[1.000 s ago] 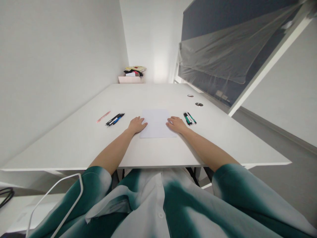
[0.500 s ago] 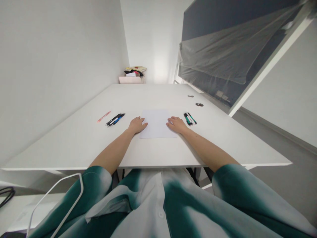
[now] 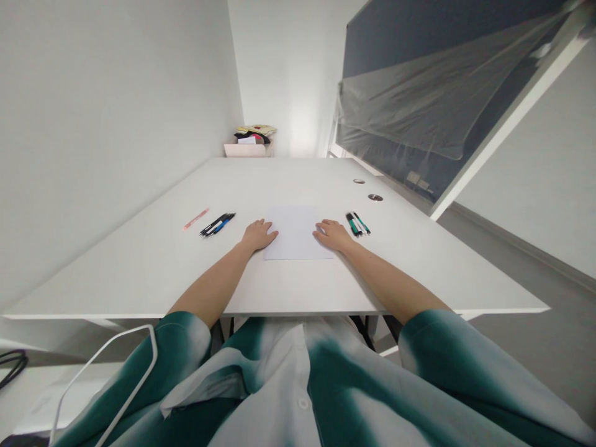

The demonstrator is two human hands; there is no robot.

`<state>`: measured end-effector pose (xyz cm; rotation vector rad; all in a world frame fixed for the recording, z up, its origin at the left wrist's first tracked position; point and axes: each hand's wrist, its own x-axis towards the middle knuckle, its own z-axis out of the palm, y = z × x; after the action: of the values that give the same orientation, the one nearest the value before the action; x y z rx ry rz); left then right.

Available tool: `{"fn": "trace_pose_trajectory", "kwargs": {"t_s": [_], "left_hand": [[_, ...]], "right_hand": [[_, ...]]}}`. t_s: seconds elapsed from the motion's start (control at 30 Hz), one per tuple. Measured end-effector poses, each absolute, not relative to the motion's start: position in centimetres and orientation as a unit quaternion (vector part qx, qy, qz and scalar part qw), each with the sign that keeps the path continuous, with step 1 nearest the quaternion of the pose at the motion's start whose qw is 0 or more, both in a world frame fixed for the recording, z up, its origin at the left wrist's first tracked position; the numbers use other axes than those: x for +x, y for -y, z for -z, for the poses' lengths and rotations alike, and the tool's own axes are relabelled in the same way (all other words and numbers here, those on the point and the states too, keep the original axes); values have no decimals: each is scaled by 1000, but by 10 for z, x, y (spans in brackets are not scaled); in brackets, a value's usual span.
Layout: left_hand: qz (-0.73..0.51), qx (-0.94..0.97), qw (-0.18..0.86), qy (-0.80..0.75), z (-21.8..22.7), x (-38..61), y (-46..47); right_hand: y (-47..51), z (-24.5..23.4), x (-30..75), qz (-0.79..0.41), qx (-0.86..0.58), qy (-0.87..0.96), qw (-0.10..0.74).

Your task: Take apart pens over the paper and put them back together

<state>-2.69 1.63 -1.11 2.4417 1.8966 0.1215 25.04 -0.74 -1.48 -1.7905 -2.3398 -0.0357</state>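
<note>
A white sheet of paper (image 3: 296, 231) lies flat on the white table (image 3: 288, 285) in front of me. My left hand (image 3: 257, 235) rests palm down at the sheet's left edge, fingers stretched out, holding nothing. My right hand (image 3: 331, 234) lies flat on the sheet's right edge, fingers also spread. A few black and blue pens (image 3: 217, 224) lie left of my left hand. A pink pen (image 3: 195, 218) lies farther left. A few green and black pens (image 3: 357, 223) lie just right of my right hand.
Two round cable holes (image 3: 375, 197) sit in the tabletop at the right. A pink box with clutter (image 3: 248, 148) stands at the table's far end. A dark panel wrapped in plastic (image 3: 419, 105) leans at the right. A white cable (image 3: 107, 366) hangs by my left sleeve.
</note>
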Motion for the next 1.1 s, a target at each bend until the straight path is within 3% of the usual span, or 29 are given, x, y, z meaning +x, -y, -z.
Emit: {"fn": "trace_pose_trajectory", "kwargs": {"t_s": [1.1], "left_hand": [[-124, 615, -32, -778, 0, -67, -21]], "right_hand": [[-1, 21, 255, 1, -604, 789, 110]]}}
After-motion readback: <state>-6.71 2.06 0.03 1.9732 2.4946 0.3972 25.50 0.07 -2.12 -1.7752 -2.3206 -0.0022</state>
